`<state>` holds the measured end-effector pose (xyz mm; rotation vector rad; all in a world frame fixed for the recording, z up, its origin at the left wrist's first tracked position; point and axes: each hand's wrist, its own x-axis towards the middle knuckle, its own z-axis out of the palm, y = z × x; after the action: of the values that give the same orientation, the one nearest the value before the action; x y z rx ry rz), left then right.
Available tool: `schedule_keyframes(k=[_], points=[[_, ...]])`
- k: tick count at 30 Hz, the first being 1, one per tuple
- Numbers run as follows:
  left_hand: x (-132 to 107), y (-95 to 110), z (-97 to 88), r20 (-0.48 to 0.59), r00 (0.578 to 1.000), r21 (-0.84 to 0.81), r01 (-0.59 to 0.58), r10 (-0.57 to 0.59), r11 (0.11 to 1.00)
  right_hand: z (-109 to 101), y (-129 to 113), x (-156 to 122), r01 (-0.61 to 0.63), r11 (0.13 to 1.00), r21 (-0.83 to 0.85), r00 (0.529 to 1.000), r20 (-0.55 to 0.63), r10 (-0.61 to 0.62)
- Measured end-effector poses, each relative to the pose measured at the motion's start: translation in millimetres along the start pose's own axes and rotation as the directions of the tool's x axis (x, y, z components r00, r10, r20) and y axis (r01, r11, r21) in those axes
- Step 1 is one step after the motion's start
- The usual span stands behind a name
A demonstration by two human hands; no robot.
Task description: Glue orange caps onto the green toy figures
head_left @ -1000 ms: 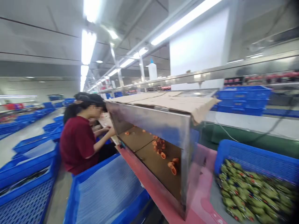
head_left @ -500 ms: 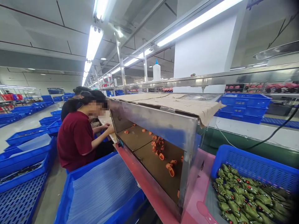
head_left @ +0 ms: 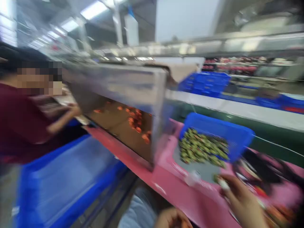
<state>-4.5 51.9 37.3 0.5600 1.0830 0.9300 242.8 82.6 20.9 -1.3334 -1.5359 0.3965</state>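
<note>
Right hand [head_left: 242,202] closed in a pinch on a small green packet [head_left: 222,183], blurred, just above a pink surface [head_left: 166,186]. Left hand [head_left: 172,218] low at the bottom edge of the view, curled, with its grip impossible to tell. More green packets [head_left: 201,148] heaped in a blue crate [head_left: 213,122] just ahead, near a steel box [head_left: 118,85] of orange pieces [head_left: 135,123]. Each packet probably light, soft and a little slippery, best pinched across the middle between finger and thumb. Co-worker's hand [head_left: 73,110] well off to the left, at the far end of the box.
</note>
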Motion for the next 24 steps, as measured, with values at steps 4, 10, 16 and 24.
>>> schedule_keyframes(k=[4, 10, 16, 24], points=[[1, -42, 35.3, 0.357, 0.918, 0.099, 0.144, -0.171, 0.985, -23, -25, -40, -0.222, 0.966, -0.135, 0.962, 0.130, 0.239], [8, -44, 56.0, 0.500, 0.846, 0.211, 0.090, -0.187, 0.973, -38, -63, -79, -0.254, 0.967, -0.038, 0.957, 0.139, 0.256], [4, -46, 57.7, 0.520, 0.830, 0.293, 0.047, -0.200, 0.955, -44, -80, -96, 0.070, 0.957, -0.282, 0.979, 0.205, -0.011], [3, -42, 51.7, 0.524, 0.833, 0.357, -0.026, -0.177, 0.934, -37, -87, -97, 0.198, 0.924, -0.328, 0.934, 0.349, -0.076]])
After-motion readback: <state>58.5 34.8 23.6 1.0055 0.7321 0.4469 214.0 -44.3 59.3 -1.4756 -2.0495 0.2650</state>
